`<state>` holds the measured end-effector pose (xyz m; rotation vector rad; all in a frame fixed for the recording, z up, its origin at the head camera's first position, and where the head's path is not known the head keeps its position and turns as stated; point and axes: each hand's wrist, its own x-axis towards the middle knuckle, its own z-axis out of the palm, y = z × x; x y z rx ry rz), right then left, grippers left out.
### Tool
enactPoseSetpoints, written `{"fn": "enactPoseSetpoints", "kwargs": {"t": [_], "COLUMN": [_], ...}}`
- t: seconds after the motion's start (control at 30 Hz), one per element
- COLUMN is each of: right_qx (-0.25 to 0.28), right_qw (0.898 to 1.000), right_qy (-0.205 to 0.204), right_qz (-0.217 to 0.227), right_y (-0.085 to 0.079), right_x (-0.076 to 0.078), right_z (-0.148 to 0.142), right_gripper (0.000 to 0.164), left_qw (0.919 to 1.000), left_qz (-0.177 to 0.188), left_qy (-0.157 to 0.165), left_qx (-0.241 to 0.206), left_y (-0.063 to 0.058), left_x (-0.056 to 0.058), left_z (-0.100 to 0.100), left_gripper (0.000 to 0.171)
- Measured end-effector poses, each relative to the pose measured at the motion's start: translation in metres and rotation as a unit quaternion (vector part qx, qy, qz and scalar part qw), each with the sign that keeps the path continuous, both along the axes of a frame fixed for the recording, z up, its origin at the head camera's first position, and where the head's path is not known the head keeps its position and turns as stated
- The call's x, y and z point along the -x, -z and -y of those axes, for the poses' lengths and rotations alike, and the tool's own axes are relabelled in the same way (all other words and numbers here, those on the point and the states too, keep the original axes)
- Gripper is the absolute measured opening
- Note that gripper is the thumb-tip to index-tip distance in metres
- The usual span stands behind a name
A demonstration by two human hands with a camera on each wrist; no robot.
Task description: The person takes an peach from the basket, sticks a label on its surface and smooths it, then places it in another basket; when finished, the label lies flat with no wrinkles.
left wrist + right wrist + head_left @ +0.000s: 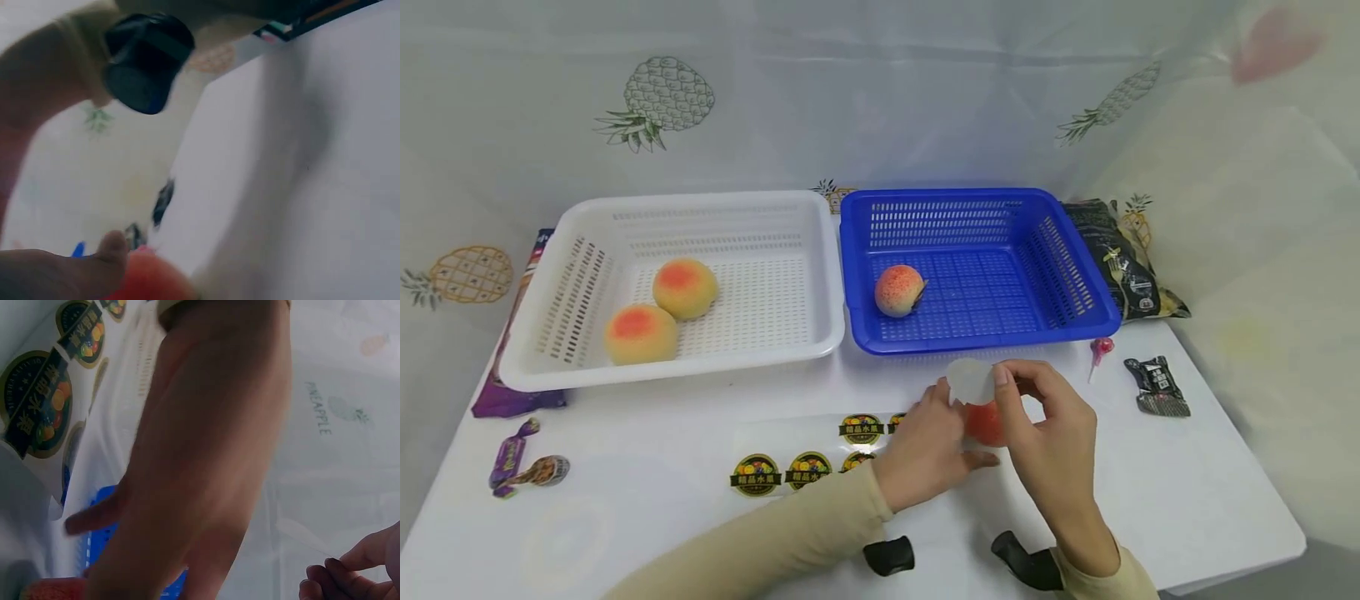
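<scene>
On the table in front of the blue basket, my left hand [925,450] holds a round red fruit [987,425], partly hidden by both hands. The left wrist view shows the thumb [111,256] against the fruit's side. Above the fruit, my right hand [1054,437] pinches a round, whitish sticker [970,381] between thumb and fingertips. That sticker appears nearly edge-on in the right wrist view, apart from the left hand. A sheet of round black-and-gold fruit stickers [808,427] lies by the left forearm, which covers part of it.
A white basket [760,361] with two yellow-red peaches [685,288] stands back left. The blue basket [985,340] holds one speckled fruit [898,291]. Snack bags [1131,267] flank them. A lollipop [1101,348] and black packet [1157,386] lie right, wrapped candies [511,458] left.
</scene>
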<state>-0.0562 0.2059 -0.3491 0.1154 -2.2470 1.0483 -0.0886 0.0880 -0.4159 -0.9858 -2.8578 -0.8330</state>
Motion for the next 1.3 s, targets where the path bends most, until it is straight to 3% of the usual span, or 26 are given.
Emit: {"fn": "enactPoseSetpoints", "kwargs": {"t": [0.1, 0.2, 0.23, 0.3, 0.37, 0.43, 0.5, 0.63, 0.7, 0.73, 0.8, 0.93, 1.07, 1.2, 1.3], "right_qx": [0.01, 0.013, 0.014, 0.02, 0.035, 0.059, 0.08, 0.064, 0.032, 0.01, -0.029, -0.089, -0.143, -0.171, -0.187], "right_qw": [1.0, 1.0, 1.0, 1.0, 0.999, 0.997, 0.994, 0.987, 0.98, 0.974, 0.962, 0.933, 0.912, 0.905, 0.9], "right_qy": [0.001, 0.005, 0.006, 0.005, -0.004, -0.021, -0.037, -0.046, -0.049, -0.052, -0.067, -0.128, -0.167, -0.199, -0.229], "right_qz": [-0.002, -0.001, -0.003, -0.01, -0.025, -0.047, -0.07, -0.141, -0.193, -0.219, -0.263, -0.325, -0.347, -0.335, -0.32], "right_y": [-0.002, -0.004, -0.004, -0.005, -0.007, -0.012, -0.017, -0.024, -0.022, -0.021, -0.018, -0.012, -0.009, -0.011, -0.016], "right_x": [0.0, 0.0, 0.0, -0.001, -0.002, -0.003, -0.005, -0.006, -0.005, -0.004, -0.002, 0.002, 0.003, 0.001, -0.001], "right_z": [0.0, 0.001, 0.0, 0.0, -0.001, 0.0, 0.003, 0.015, 0.022, 0.025, 0.032, 0.046, 0.053, 0.054, 0.055], "right_gripper": [0.011, 0.01, 0.01, 0.01, 0.011, 0.012, 0.013, 0.009, 0.011, 0.013, 0.017, 0.018, 0.014, 0.013, 0.014], "left_qw": [0.9998, 0.9997, 0.9994, 0.9996, 0.9915, 0.9684, 0.9245, 0.8365, 0.8024, 0.7915, 0.7791, 0.7701, 0.7872, 0.8037, 0.8108], "left_qz": [-0.008, -0.021, -0.034, 0.006, 0.096, 0.194, 0.295, 0.383, 0.401, 0.404, 0.405, 0.389, 0.338, 0.303, 0.296], "left_qy": [-0.003, -0.006, 0.001, 0.007, 0.011, 0.027, 0.04, 0.116, 0.14, 0.147, 0.152, 0.146, 0.132, 0.134, 0.136], "left_qx": [0.019, 0.012, 0.01, -0.026, -0.087, -0.154, -0.238, -0.375, -0.419, -0.435, -0.453, -0.484, -0.499, -0.494, -0.487], "left_y": [0.006, 0.011, 0.012, 0.01, 0.004, -0.004, -0.014, -0.024, -0.026, -0.026, -0.026, -0.024, -0.021, -0.022, -0.024], "left_x": [0.003, 0.006, 0.008, 0.01, 0.011, 0.009, 0.006, -0.001, -0.006, -0.008, -0.013, -0.021, -0.025, -0.024, -0.023], "left_z": [-0.024, -0.033, -0.033, -0.025, -0.009, 0.013, 0.039, 0.083, 0.098, 0.103, 0.11, 0.112, 0.112, 0.112, 0.112], "left_gripper": [0.07, 0.062, 0.051, 0.044, 0.051, 0.052, 0.063, 0.059, 0.061, 0.062, 0.064, 0.067, 0.077, 0.086, 0.088]}}
